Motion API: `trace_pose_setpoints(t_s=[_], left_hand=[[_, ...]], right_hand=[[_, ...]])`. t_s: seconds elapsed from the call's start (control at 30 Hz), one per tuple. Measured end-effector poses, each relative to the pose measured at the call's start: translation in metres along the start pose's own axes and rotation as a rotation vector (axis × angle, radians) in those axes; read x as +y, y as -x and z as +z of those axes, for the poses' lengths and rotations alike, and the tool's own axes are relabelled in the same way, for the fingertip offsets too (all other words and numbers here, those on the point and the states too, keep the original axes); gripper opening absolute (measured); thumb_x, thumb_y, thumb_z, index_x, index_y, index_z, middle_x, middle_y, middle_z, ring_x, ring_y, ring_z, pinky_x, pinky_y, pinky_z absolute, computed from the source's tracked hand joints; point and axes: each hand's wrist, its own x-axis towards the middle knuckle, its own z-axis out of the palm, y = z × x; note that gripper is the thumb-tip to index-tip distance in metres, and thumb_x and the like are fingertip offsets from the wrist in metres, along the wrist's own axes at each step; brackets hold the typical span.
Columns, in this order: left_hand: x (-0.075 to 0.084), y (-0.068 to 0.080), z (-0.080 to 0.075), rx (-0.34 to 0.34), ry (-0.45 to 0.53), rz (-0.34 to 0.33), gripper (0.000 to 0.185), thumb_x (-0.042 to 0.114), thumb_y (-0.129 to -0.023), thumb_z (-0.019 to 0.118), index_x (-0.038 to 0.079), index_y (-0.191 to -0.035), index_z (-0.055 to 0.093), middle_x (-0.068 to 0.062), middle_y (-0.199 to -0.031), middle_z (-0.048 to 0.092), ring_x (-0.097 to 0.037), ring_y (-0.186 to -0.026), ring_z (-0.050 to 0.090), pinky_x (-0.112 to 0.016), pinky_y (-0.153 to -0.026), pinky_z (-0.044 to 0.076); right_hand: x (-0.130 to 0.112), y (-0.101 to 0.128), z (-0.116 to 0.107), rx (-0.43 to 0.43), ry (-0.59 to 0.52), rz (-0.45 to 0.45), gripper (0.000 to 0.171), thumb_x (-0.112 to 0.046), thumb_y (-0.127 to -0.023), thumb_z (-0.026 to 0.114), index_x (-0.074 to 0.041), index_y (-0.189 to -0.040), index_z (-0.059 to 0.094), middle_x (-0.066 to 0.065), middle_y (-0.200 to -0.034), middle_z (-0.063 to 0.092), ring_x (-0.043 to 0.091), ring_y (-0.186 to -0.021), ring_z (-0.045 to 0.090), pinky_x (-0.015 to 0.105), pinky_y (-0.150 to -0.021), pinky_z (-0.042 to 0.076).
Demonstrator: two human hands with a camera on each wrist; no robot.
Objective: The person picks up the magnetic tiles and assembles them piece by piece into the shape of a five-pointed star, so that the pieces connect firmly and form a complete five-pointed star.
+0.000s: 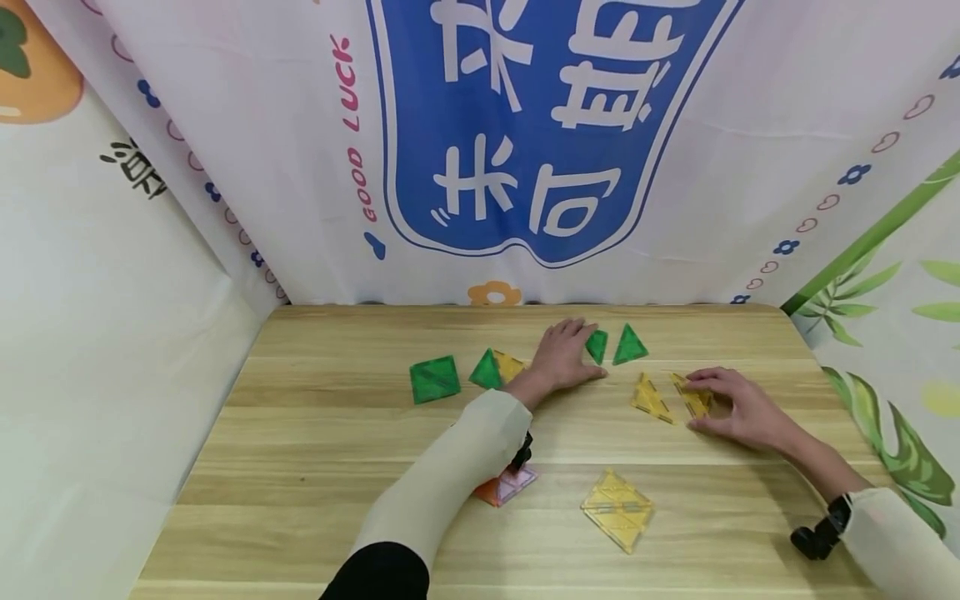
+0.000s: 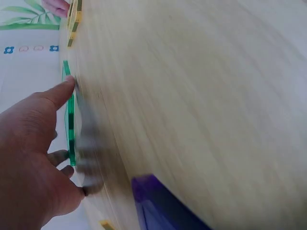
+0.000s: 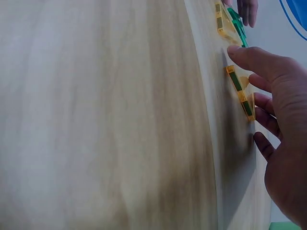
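My left hand (image 1: 573,354) lies flat on the table with straight fingers on a green triangle tile (image 1: 597,346). The left wrist view shows that hand (image 2: 33,158) against the tile's green edge (image 2: 71,129). A second green triangle (image 1: 630,344) lies just to its right. My right hand (image 1: 731,407) arches over a yellow triangle tile (image 1: 693,398), with curled fingers and thumb at its edges. In the right wrist view that hand (image 3: 283,120) holds the same yellow tile (image 3: 240,91). Another yellow triangle (image 1: 651,398) lies close to its left.
On the wooden table (image 1: 315,467) are a green square (image 1: 433,379), a green triangle (image 1: 487,369) touching a yellow tile (image 1: 512,364), a yellow diamond (image 1: 617,508) near the front, and an orange-pink tile (image 1: 506,487) under my left forearm. Printed cloth walls stand on three sides.
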Motion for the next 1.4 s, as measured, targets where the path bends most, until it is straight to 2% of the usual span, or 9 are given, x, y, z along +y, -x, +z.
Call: trace_pose_setpoints(t_s=[0.2,0.4,0.57,0.9,1.13,1.27,1.4], left_hand=[[0.005,0.0,0.0,0.009,-0.043,-0.031,0.074,0.057,-0.102,0.065,0.025,-0.164,0.04,-0.002,-0.169,0.036,-0.023,-0.159,0.027,-0.048,-0.129,0.025],[0.006,0.002,-0.002,0.037,-0.028,-0.03,0.068,0.05,-0.103,0.067,0.021,-0.16,0.046,-0.005,-0.162,0.045,-0.025,-0.152,0.037,-0.042,-0.127,0.03],[0.001,0.006,-0.007,0.036,0.0,-0.03,0.071,0.049,-0.098,0.074,0.019,-0.158,0.05,-0.006,-0.158,0.048,-0.027,-0.148,0.041,-0.038,-0.122,0.037],[-0.006,0.022,-0.012,0.007,-0.008,0.005,0.076,0.051,-0.092,0.08,0.02,-0.156,0.053,-0.007,-0.153,0.051,-0.029,-0.143,0.043,-0.04,-0.112,0.048],[-0.007,0.037,-0.015,-0.024,-0.105,0.042,0.078,0.058,-0.092,0.077,0.026,-0.158,0.05,-0.005,-0.151,0.05,-0.027,-0.138,0.045,-0.039,-0.104,0.054],[-0.008,0.046,-0.018,-0.035,-0.168,0.046,0.078,0.061,-0.092,0.075,0.028,-0.158,0.051,-0.005,-0.149,0.053,-0.026,-0.135,0.048,-0.04,-0.104,0.053],[-0.008,0.055,-0.019,-0.04,-0.228,0.036,0.078,0.066,-0.092,0.073,0.031,-0.158,0.051,-0.005,-0.145,0.055,-0.026,-0.13,0.051,-0.041,-0.103,0.053]], right_hand=[[-0.002,0.006,-0.003,-0.009,0.027,-0.059,0.06,-0.018,-0.074,0.096,-0.005,-0.128,0.074,0.015,-0.132,0.064,0.036,-0.121,0.055,0.034,-0.101,0.038],[-0.001,0.009,-0.005,0.004,0.028,-0.098,0.06,-0.013,-0.072,0.096,-0.003,-0.127,0.074,0.015,-0.128,0.064,0.034,-0.117,0.056,0.013,-0.102,0.031],[-0.002,0.01,-0.002,0.01,0.019,-0.063,0.06,-0.019,-0.073,0.098,-0.004,-0.126,0.075,0.014,-0.129,0.065,0.033,-0.117,0.057,0.015,-0.101,0.033],[-0.005,0.009,0.002,0.063,0.033,-0.023,0.052,-0.016,-0.072,0.099,-0.005,-0.118,0.079,0.014,-0.124,0.068,0.034,-0.113,0.06,0.012,-0.098,0.036],[-0.011,0.007,0.003,0.117,-0.005,-0.031,0.053,-0.013,-0.068,0.1,-0.004,-0.116,0.079,0.014,-0.124,0.069,0.029,-0.113,0.059,0.0,-0.102,0.026],[-0.023,0.002,0.002,0.157,-0.024,-0.078,0.057,-0.01,-0.063,0.101,-0.003,-0.115,0.079,0.014,-0.124,0.069,0.026,-0.114,0.06,0.0,-0.105,0.024],[-0.037,-0.004,0.004,0.167,-0.025,-0.136,0.06,-0.01,-0.061,0.101,-0.004,-0.117,0.079,0.014,-0.125,0.07,0.024,-0.114,0.06,0.001,-0.105,0.028]])
